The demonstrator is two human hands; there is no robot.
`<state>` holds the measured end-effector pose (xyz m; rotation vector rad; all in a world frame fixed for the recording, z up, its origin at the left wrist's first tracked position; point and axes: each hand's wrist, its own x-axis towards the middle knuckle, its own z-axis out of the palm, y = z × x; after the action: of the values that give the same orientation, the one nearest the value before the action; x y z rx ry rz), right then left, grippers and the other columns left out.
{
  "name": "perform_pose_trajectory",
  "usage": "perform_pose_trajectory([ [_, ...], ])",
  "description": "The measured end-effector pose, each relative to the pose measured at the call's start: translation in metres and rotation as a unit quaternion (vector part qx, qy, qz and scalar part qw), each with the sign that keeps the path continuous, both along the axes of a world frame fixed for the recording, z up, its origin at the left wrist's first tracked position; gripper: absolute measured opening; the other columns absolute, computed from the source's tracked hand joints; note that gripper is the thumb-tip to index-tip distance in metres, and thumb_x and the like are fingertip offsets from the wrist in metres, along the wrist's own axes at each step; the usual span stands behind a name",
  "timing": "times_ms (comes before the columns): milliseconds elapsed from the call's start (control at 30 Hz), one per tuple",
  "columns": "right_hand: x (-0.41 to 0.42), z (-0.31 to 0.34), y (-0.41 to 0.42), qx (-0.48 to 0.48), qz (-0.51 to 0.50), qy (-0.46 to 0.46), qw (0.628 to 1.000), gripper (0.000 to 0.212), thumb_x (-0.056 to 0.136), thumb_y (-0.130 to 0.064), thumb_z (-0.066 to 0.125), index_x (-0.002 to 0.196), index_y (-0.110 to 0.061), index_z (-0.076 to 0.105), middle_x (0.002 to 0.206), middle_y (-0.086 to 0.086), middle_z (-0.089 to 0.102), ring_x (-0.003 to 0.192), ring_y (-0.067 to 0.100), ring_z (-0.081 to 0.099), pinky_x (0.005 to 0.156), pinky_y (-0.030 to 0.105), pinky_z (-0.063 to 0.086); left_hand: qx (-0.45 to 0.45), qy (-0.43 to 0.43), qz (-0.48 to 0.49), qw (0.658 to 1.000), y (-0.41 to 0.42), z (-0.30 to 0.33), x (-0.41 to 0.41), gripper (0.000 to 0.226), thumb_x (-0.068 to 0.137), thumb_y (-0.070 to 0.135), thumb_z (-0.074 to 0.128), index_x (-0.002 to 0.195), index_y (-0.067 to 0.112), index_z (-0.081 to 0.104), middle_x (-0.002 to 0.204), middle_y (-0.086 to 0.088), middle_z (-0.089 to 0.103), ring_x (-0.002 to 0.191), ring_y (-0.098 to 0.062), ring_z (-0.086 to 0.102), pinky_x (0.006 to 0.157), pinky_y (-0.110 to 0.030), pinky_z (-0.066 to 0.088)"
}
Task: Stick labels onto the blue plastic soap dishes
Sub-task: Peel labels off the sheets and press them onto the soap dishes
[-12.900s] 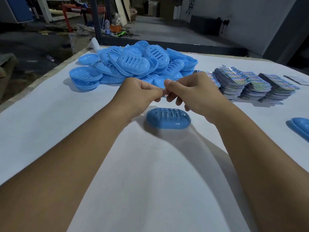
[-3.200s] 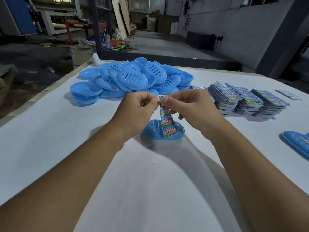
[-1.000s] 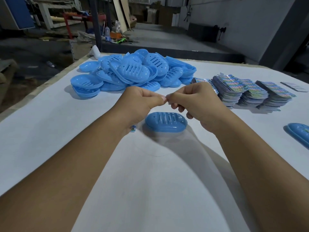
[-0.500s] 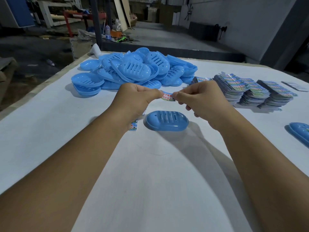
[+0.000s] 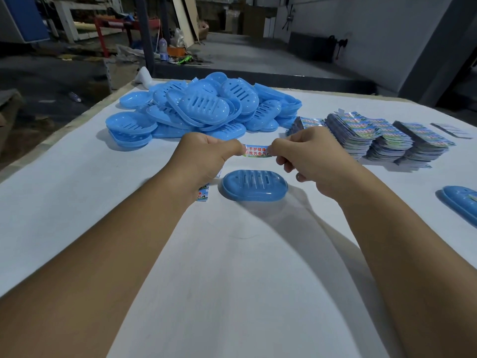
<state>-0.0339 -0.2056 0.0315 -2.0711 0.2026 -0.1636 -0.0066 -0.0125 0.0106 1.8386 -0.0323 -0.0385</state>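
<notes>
Left hand (image 5: 206, 156) and right hand (image 5: 307, 156) each pinch one end of a label (image 5: 255, 151). It is stretched flat above the soap dish (image 5: 254, 186), likely for smooth sticking.

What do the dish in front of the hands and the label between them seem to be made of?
Dish: probably moulded plastic, smooth, slightly glossy; uniform blue, soft highlights on its rounded edge, clean slots. Label: apparently thin printed paper or film, maybe glossy; it carries coloured print and is held stretched between the left hand and right hand.
</notes>
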Motion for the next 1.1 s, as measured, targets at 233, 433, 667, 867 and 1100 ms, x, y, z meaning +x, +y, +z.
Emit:
perform_pose_trajectory([
  [233, -0.002, -0.002, -0.005, -0.019, 0.022, 0.062, 0.998, 0.025, 0.074, -0.032, 0.078, 0.062, -0.01, 0.074, 0.062, 0.002, 0.067, 0.053, 0.012, 0.051, 0.04, 0.019, 0.033, 0.108, -0.048, 0.007, 0.993, -0.006, -0.011, -0.001, 0.034, 0.07, 0.038, 0.079, 0.076, 0.005, 0.071, 0.048, 0.0, 0.043, 0.046, -0.019, 0.029, 0.042, -0.02, 0.028],
  [433, -0.003, -0.004, -0.003, -0.094, 0.042, 0.096, 0.99, 0.055, 0.052, -0.06, 0.082, 0.066, -0.008, 0.069, 0.053, -0.001, 0.06, 0.058, 0.02, 0.043, 0.054, 0.033, 0.033, 0.17, -0.063, -0.009, 0.983, -0.006, -0.012, -0.002, 0.042, 0.069, 0.051, 0.086, 0.068, 0.011, 0.076, 0.061, 0.001, 0.071, 0.06, -0.02, 0.065, 0.069, -0.043, 0.059],
  [667, 0.001, -0.006, -0.004, -0.121, 0.029, 0.106, 0.987, 0.038, 0.059, -0.052, 0.084, 0.056, -0.018, 0.069, 0.049, -0.001, 0.055, 0.043, 0.015, 0.038, 0.043, 0.024, 0.031, 0.225, -0.065, -0.008, 0.972, -0.009, -0.012, -0.001, 0.041, 0.071, 0.054, 0.086, 0.063, 0.016, 0.075, 0.057, 0.009, 0.069, 0.062, -0.014, 0.063, 0.058, -0.029, 0.044],
  [867, 0.004, -0.009, -0.005, -0.129, 0.028, 0.107, 0.985, 0.039, 0.061, -0.05, 0.085, 0.059, -0.015, 0.066, 0.05, 0.001, 0.053, 0.042, 0.017, 0.035, 0.041, 0.022, 0.028, 0.232, -0.067, -0.012, 0.97, -0.01, -0.012, -0.001, 0.039, 0.073, 0.05, 0.085, 0.067, 0.013, 0.077, 0.062, 0.002, 0.071, 0.059, -0.018, 0.057, 0.056, -0.028, 0.04],
  [1100, 0.007, -0.012, -0.006, -0.14, 0.029, 0.097, 0.985, 0.055, 0.062, -0.05, 0.086, 0.079, 0.002, 0.073, 0.049, 0.0, 0.053, 0.041, 0.018, 0.036, 0.042, 0.024, 0.03, 0.245, -0.067, -0.002, 0.967, -0.01, -0.015, 0.004, 0.035, 0.071, 0.051, 0.084, 0.067, 0.017, 0.078, 0.048, 0.023, 0.06, 0.055, 0.0, 0.05, 0.054, -0.026, 0.034],
])
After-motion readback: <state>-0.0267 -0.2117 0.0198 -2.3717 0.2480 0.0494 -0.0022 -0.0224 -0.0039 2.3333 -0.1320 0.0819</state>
